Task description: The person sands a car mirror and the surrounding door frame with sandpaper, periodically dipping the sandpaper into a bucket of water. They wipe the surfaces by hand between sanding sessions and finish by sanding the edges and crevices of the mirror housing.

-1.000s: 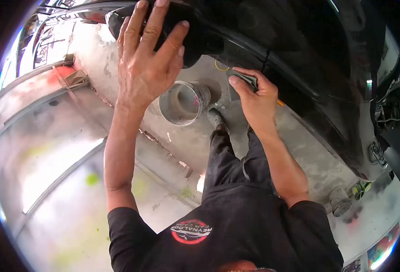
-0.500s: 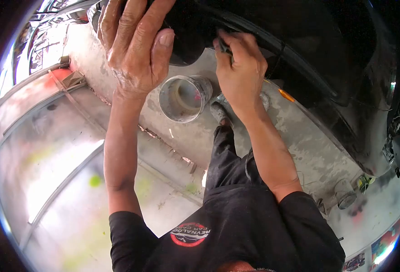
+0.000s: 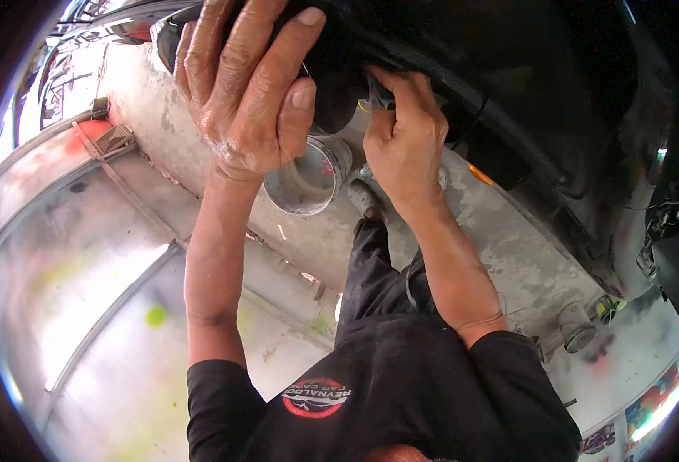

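Over the floor (image 3: 509, 223), black bodywork (image 3: 540, 77) overhangs near a bucket (image 3: 342, 156). My left hand (image 3: 239, 108) has its fingers loosely spread; my right hand (image 3: 413, 146) pinches a dark sheet (image 3: 379, 94) by the bodywork's edge, where uneven pressure could, I'd judge, score the surface.

I wore a black shirt (image 3: 424, 385) with short sleeves that stopped above my elbows, a round badge (image 3: 316, 398) on the front with a red ring and pale letters that said "CAR CARE", long black pants (image 3: 370, 269), and a gray shoe (image 3: 362, 197) with little spots.
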Demonstrator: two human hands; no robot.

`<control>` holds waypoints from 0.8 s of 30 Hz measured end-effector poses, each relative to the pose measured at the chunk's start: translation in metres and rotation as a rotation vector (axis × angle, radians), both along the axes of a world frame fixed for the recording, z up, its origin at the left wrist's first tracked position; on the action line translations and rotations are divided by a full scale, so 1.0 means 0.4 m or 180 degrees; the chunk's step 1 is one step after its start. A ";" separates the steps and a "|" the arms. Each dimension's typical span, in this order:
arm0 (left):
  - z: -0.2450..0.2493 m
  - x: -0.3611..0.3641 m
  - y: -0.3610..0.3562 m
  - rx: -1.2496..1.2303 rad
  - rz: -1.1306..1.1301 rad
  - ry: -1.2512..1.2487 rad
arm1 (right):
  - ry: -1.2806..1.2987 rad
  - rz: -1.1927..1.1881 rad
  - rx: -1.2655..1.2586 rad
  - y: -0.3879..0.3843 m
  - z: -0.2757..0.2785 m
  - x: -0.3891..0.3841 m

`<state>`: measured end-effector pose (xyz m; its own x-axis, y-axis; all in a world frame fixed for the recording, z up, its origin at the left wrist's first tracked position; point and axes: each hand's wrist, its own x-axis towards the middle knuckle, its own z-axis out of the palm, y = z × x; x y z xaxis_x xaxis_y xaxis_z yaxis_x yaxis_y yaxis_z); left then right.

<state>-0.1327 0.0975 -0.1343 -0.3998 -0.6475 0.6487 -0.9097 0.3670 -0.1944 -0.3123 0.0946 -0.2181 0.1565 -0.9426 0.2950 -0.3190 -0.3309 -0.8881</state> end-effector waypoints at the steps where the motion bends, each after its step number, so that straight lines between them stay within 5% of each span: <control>1: 0.003 -0.024 -0.001 -0.0011 -0.0018 0.0169 | -0.0052 -0.0026 -0.0048 0.002 -0.004 -0.002; 24: -0.006 0.021 -0.001 0.0021 -0.0036 -0.0127 | 0.0335 -0.0055 -0.0132 -0.002 0.018 0.007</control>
<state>-0.1243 0.0970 -0.1367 -0.4327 -0.6470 0.6278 -0.8970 0.3786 -0.2280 -0.3097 0.0939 -0.2109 0.1724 -0.9327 0.3167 -0.4156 -0.3604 -0.8351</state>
